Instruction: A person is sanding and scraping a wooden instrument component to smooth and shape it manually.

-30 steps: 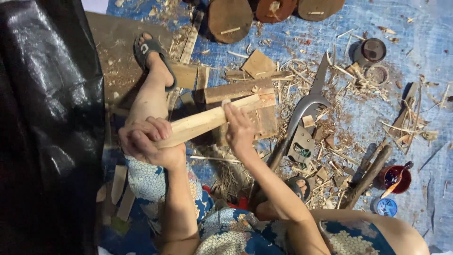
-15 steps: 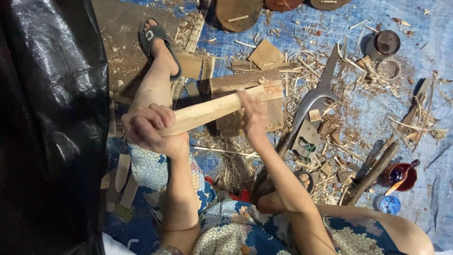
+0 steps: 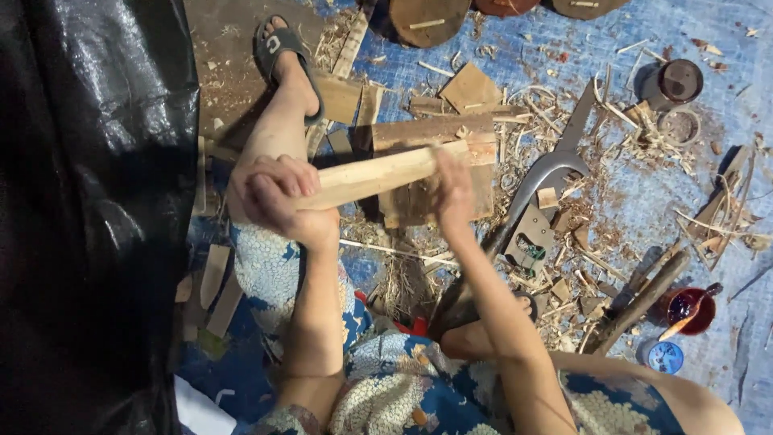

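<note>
Head view, single entry.

Left hand (image 3: 278,197): centre-left of frame, fingers curled fully closed around the near end of a pale wooden billet (image 3: 378,173); firm wrap, thumb over the top.

Right hand (image 3: 451,189): centre of frame, fingers bent down over the billet's far end, pressing it; whether they close fully beneath cannot be told.

Pale wooden billet: lies slanted across the middle of the frame, far end resting on a dark wooden block (image 3: 431,165) on the blue tarpaulin (image 3: 708,201).

Surroundings: curved steel blade (image 3: 555,161) just right of the block; dark round tin (image 3: 676,80) upper right; red cup with a spoon (image 3: 688,310) lower right; sandalled foot (image 3: 286,60) top centre-left; black plastic sheet (image 3: 88,201) filling the left side; shavings and offcuts scattered throughout.

Handling note: the billet would likely sit steadiest with its far end kept flat on the block and both grips tight, wrists clear of the blade.
</note>
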